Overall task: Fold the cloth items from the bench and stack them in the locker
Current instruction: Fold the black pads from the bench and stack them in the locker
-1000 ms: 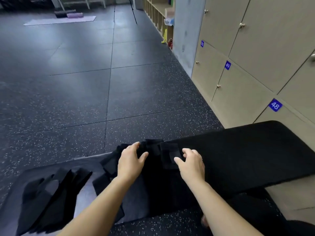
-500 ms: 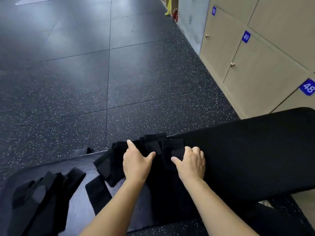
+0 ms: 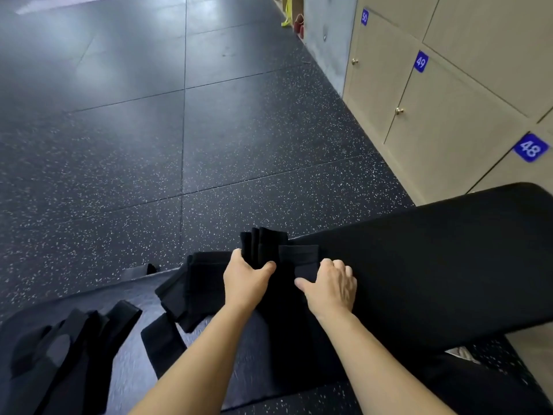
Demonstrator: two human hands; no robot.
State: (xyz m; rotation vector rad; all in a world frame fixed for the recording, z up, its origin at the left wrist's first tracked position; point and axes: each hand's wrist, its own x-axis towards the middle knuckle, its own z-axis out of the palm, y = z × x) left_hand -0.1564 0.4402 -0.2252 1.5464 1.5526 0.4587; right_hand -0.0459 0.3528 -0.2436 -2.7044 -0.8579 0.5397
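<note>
Cloth [image 3: 263, 244] folded on bench [image 3: 449, 265] — left hand [image 3: 245, 283] grips it, thumb hooked; right hand [image 3: 329, 287], fingers [image 3: 338, 265] curled, pinches edge.

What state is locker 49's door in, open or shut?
Shut. Locker 49's door lies flush with the neighbouring panels, its knob faces outward, and no interior shows.

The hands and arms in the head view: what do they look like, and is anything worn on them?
The left hand and right hand are bare: no gloves, no ring in sight. The left forearm and right forearm show no sleeve, watch or band up to the frame's edge.
</note>
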